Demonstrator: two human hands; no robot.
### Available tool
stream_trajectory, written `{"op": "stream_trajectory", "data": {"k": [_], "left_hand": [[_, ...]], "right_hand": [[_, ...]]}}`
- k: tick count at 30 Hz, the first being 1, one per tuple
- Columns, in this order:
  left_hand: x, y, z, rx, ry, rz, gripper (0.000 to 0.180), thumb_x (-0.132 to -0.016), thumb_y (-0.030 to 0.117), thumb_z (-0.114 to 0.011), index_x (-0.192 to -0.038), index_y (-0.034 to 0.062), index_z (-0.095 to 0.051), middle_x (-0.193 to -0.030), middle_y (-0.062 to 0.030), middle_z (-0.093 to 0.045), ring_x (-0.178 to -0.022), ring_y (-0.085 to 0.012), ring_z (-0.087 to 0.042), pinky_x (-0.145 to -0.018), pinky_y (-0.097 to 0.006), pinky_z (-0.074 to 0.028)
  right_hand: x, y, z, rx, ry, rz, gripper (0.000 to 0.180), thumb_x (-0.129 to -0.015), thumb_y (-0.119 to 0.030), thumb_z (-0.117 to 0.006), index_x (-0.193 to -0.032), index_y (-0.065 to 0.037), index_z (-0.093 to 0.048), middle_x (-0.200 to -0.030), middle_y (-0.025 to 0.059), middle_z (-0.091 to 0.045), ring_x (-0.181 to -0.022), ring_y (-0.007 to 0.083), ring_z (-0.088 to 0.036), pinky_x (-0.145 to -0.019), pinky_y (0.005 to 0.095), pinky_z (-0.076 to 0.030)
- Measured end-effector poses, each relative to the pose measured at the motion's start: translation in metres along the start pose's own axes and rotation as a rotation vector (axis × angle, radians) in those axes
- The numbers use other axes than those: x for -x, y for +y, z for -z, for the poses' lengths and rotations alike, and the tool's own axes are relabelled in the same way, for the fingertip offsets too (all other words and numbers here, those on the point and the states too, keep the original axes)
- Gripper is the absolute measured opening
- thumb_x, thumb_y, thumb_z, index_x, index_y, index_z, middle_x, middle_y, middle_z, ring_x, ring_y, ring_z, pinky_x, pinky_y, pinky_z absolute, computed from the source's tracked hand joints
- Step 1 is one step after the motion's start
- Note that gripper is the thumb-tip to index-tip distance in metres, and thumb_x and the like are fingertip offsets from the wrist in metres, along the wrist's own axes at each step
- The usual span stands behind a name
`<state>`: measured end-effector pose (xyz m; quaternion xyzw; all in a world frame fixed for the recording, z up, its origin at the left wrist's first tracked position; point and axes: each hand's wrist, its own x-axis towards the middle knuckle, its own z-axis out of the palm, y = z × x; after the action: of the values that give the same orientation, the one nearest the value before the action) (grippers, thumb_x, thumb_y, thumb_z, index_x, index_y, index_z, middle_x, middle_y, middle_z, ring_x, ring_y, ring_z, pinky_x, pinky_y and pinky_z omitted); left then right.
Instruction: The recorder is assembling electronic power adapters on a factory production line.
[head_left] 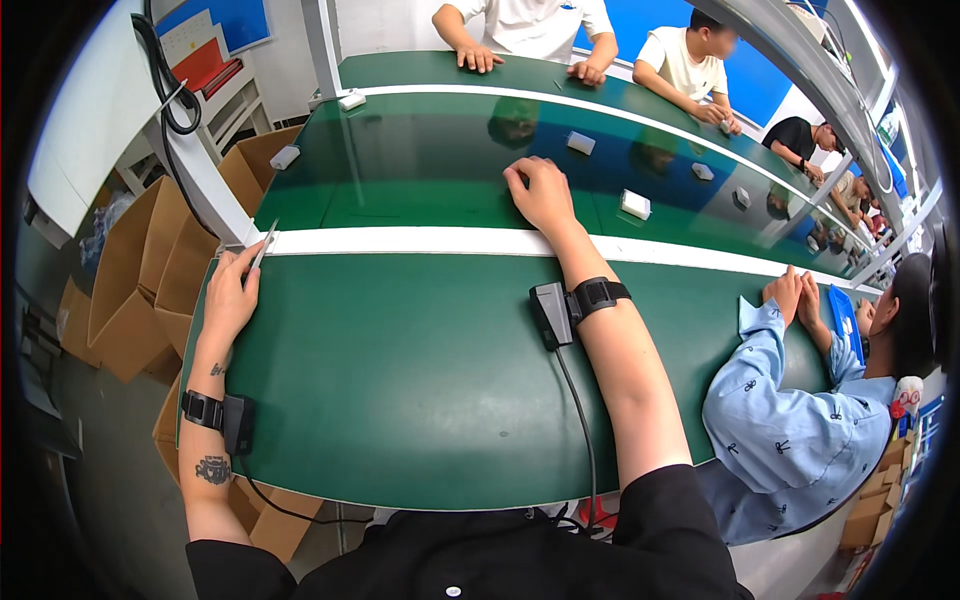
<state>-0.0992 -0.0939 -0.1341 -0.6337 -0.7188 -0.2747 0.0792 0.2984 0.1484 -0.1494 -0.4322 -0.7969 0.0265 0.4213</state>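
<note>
The step in hand appears to be a reach past the counter's far edge: the right hand is over the green belt, fingers curled; whether it grips anything cannot be told. The left hand pinches a slim metallic tool at the counter's far left corner. The nearest white block lies on the belt, beyond the right hand; the next move would likely call for aligning the fingers with it. Open cartons stand off the left edge, contents indistinct.

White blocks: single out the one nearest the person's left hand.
The leftmost white block, at the left edge of the glossy green belt; every other block lies farther right and farther from the left hand.
</note>
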Motion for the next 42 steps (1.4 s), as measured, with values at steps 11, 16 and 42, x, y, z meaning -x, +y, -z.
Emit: {"op": "stream_trajectory", "data": {"k": [11,16,42], "left_hand": [[0.0,0.0,0.001,0.02,0.013,-0.031,0.039,-0.084,0.003,-0.06,-0.121,0.0157,-0.063,-0.078,-0.0086,-0.049,-0.066,-0.0214,-0.05,-0.066,-0.034,-0.045],[0.005,-0.01,-0.002,0.033,0.031,-0.058,0.04,-0.084,0.001,-0.06,-0.122,0.0154,-0.062,-0.077,-0.007,-0.047,-0.06,-0.018,-0.046,-0.061,-0.032,-0.043],[0.003,0.009,0.006,0.021,-0.051,0.008,0.04,-0.085,0.002,-0.058,-0.122,0.0159,-0.061,-0.083,-0.0095,-0.051,-0.069,-0.0245,-0.053,-0.068,-0.035,-0.046]], "right_hand": [[0.006,0.027,0.028,0.543,0.101,-0.815,0.044,-0.077,-0.019,-0.064,-0.118,-0.005,-0.058,-0.138,0.0198,-0.04,-0.132,0.0403,-0.028,-0.108,0.0561,-0.02],[0.007,0.038,0.034,0.566,0.057,-0.819,0.039,-0.077,-0.019,-0.065,-0.116,-0.011,-0.061,-0.134,0.0174,-0.046,-0.129,0.0404,-0.033,-0.105,0.0536,-0.025],[-0.007,0.024,0.048,-1.967,-0.142,-0.457,0.066,-0.079,-0.023,-0.033,-0.142,-0.005,-0.034,-0.132,0.0294,-0.046,-0.117,0.0431,-0.051,-0.08,0.0394,-0.052]]}}
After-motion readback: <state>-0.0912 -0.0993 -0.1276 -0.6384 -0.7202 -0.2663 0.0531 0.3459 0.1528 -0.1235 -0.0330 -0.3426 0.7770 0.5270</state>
